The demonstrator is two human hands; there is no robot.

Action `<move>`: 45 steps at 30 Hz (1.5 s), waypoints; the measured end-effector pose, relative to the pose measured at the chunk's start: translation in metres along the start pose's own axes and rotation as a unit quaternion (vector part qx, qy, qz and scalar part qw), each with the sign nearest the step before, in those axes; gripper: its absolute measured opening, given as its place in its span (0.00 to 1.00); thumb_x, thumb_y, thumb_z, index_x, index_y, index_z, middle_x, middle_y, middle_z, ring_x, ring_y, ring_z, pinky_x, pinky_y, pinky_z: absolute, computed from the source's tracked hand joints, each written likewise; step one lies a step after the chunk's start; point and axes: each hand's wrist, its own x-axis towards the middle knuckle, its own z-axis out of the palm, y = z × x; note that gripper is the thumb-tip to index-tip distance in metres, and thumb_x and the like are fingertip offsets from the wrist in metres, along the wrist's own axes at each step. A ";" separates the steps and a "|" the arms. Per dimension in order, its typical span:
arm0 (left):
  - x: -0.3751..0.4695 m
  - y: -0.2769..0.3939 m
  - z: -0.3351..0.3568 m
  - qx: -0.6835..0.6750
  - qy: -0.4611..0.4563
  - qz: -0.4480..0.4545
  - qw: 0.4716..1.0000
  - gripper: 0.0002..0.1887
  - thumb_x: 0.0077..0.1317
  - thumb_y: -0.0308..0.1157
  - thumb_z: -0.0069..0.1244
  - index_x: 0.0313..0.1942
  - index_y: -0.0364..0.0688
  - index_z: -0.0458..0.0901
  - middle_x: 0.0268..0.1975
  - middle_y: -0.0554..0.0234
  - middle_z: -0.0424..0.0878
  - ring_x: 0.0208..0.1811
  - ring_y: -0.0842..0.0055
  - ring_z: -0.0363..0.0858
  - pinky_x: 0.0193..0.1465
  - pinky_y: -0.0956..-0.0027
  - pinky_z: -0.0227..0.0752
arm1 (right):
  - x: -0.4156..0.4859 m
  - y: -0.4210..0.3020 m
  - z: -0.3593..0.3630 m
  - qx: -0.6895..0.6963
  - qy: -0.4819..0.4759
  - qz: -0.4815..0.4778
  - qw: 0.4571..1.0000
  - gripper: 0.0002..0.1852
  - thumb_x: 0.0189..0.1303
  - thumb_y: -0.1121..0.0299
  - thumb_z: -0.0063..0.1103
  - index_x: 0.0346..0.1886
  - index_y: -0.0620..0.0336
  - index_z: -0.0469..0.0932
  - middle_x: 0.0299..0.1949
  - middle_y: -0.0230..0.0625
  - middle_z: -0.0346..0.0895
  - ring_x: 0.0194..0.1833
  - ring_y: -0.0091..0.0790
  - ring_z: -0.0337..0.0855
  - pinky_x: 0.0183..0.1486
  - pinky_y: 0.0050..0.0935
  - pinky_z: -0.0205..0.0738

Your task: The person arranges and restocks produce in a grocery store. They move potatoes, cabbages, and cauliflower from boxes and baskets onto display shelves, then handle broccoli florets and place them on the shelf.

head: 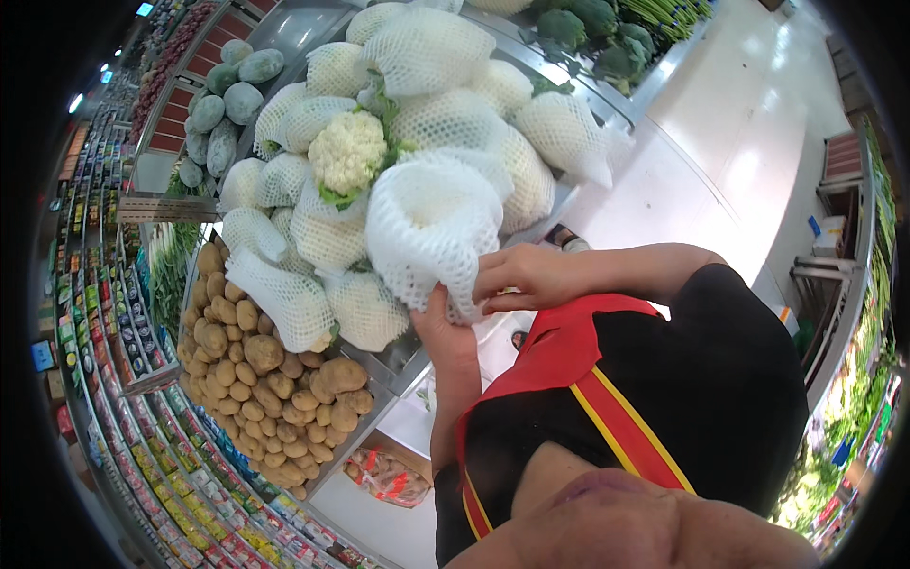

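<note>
A large cauliflower (434, 188) in a white foam net sleeve lies at the near edge of the pile. My left hand (449, 331) holds the lower rim of that sleeve, its thumb against the netting. Just to the right, my right hand (522, 276) grips the sleeve's side with bent fingers, partly hidden by the netting. Beside the sleeve sits a cauliflower head (347, 153) with its white curds and green leaves bare. Many more net-wrapped cauliflowers (426, 50) surround it.
Potatoes (263, 391) are heaped at the lower left of the metal display stand (387, 366). Pale green melons or gourds (242, 103) lie at the upper left, broccoli (586, 25) at the upper right. A cardboard box (391, 455) holds bagged produce below. Packed shelves line the left.
</note>
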 end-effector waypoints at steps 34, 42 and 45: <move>0.277 -0.075 0.338 0.092 -0.086 0.044 0.991 0.30 0.55 0.20 0.59 0.60 0.31 0.73 0.60 0.53 0.78 0.59 0.69 0.78 0.61 0.64 0.72 | 0.062 0.246 -0.492 0.021 -0.040 -0.056 0.997 0.20 0.62 0.62 0.62 0.52 0.65 0.79 0.50 0.41 0.81 0.47 0.31 0.79 0.51 0.32 0.73; 0.427 -0.191 0.412 0.046 -0.104 -0.082 0.990 0.47 0.48 0.13 0.54 0.68 0.43 0.50 0.55 0.46 0.74 0.55 0.57 0.77 0.55 0.52 0.79 | 0.122 0.429 -0.660 -0.207 0.312 0.337 0.864 0.46 0.58 0.38 0.65 0.69 0.65 0.66 0.67 0.48 0.69 0.63 0.42 0.73 0.64 0.37 0.68; 0.459 -0.212 0.431 0.018 -0.052 -0.133 0.990 0.56 0.50 0.13 0.56 0.74 0.46 0.39 0.59 0.42 0.72 0.57 0.54 0.77 0.54 0.49 0.79 | 0.101 0.446 -0.663 0.154 0.094 0.318 0.931 0.29 0.67 0.48 0.58 0.60 0.63 0.76 0.52 0.40 0.82 0.50 0.37 0.82 0.60 0.41 0.73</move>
